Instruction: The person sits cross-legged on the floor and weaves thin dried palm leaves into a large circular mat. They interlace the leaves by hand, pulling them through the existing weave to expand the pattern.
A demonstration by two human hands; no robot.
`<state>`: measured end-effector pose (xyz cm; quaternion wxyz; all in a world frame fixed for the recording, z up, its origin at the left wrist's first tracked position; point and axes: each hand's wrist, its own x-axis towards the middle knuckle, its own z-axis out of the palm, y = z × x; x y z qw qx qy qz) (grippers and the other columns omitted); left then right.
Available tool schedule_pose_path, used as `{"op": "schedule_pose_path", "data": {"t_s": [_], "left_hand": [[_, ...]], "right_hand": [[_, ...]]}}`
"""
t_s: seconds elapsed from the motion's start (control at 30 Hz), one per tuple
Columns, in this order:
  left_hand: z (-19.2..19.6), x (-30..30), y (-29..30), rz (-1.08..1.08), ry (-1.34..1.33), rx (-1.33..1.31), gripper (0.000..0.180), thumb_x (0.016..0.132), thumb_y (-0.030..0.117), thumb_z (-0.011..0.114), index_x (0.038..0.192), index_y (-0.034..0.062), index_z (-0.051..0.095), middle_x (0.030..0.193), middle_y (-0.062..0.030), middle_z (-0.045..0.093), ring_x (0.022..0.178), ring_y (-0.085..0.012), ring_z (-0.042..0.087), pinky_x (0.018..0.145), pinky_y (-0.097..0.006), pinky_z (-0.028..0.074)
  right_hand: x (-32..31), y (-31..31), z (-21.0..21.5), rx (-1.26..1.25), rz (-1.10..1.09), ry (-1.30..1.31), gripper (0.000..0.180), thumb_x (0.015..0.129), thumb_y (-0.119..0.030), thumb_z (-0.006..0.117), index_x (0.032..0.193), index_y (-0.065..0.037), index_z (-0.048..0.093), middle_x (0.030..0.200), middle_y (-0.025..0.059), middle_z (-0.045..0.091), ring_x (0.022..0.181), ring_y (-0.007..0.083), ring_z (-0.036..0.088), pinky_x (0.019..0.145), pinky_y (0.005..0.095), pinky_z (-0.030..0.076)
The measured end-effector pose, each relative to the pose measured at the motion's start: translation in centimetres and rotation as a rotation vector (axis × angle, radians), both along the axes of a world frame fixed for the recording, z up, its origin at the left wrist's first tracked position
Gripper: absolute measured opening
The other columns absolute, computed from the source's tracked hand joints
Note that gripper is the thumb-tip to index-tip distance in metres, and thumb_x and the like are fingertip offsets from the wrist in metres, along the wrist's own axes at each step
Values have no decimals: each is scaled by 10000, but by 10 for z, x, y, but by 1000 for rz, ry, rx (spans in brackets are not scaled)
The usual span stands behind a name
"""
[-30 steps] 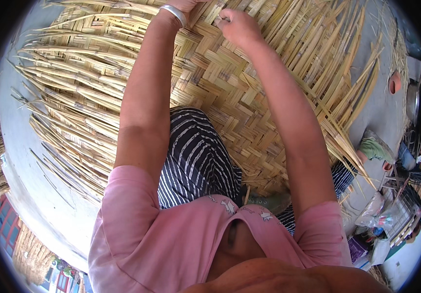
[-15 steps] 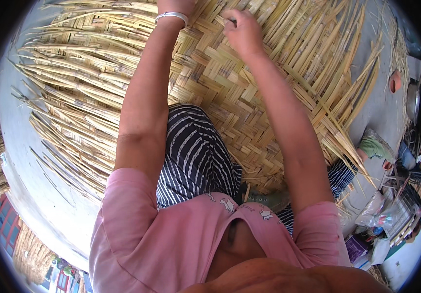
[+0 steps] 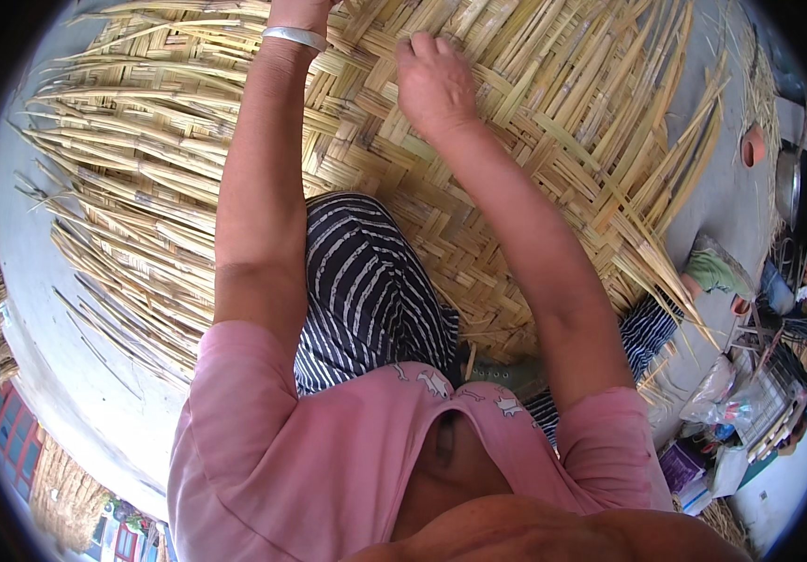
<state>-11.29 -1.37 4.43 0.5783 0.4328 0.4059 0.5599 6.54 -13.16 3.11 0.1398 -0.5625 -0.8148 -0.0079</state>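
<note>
A woven mat point(image 3: 413, 187) of flat, pale yellow split-cane strips lies in front of me, with a tight zigzag weave in its middle. My left hand point(image 3: 300, 13), with a silver bangle point(image 3: 295, 37) at the wrist, is over the mat at the top edge of the picture. Its fingers are mostly cut off there. My right hand point(image 3: 436, 84) rests lower on the weave, back upward, its fingers curled down against the strips. Whatever lies under those fingers is hidden. Long unwoven strip ends point(image 3: 132, 169) fan out to the left, and more loose strips point(image 3: 600, 103) spread at the right.
My knee in striped trousers point(image 3: 366, 290) is on the mat's near part. Grey floor point(image 3: 24, 225) surrounds the mat. A small terracotta pot point(image 3: 753, 147) stands at the right, beyond the strip ends. Household clutter with a wire rack point(image 3: 773, 398) and plastic bags point(image 3: 710, 389) fills the right side.
Both hands have shifted left across the mat. My right hand has also come slightly nearer and turned so that its back faces up; the gap between thumb and finger no longer shows.
</note>
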Motion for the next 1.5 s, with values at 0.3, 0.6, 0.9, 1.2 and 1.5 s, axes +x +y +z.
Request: {"op": "schedule_pose_path", "data": {"t_s": [0.3, 0.6, 0.9, 1.2, 1.5], "left_hand": [[39, -29, -22, 261, 172, -112, 753, 810, 86, 824, 1450, -5, 437, 780, -18, 577, 553, -99, 498, 496, -256, 390], [125, -150, -8, 128, 323, -85, 254, 944, 161, 707, 1159, 34, 664, 708, 43, 527, 504, -69, 434, 486, -240, 364], [116, -180, -6, 477, 550, -238, 599, 774, 463, 860, 1162, 36, 698, 908, -61, 613, 785, -167, 543, 653, -322, 509], [56, 146, -140, -405, 927, 403, 342, 962, 192, 651, 1277, 59, 665, 1223, -181, 699, 1045, -312, 707, 912, -378, 560], [-12, 217, -127, -675, 1078, 581, 368, 934, 277, 686, 1282, 164, 661, 1270, -126, 626, 1090, -324, 668, 962, -400, 545]], "right_hand": [[-6, -14, -6, 51, -4, -70, 350, 859, -116, 564, 1168, 4, 676, 1218, 128, 617, 1086, 259, 564, 937, 406, 483], [-7, -35, 8, -83, 32, -22, 425, 923, -82, 530, 1321, 54, 593, 1410, 203, 548, 1243, 311, 539, 1086, 427, 439], [106, -153, 23, -553, -606, 1157, 406, 998, -83, 547, 1393, 9, 541, 1459, 174, 528, 1409, 306, 475, 1154, 424, 415], [242, -182, 15, -164, -832, 2584, 387, 1004, -100, 565, 1346, 43, 451, 1493, 148, 457, 1409, 336, 451, 1139, 510, 423], [259, -182, 48, -9, -714, 2535, 256, 1018, -245, 528, 1086, 1, 544, 1311, 192, 543, 1261, 352, 532, 1098, 535, 421]]}}
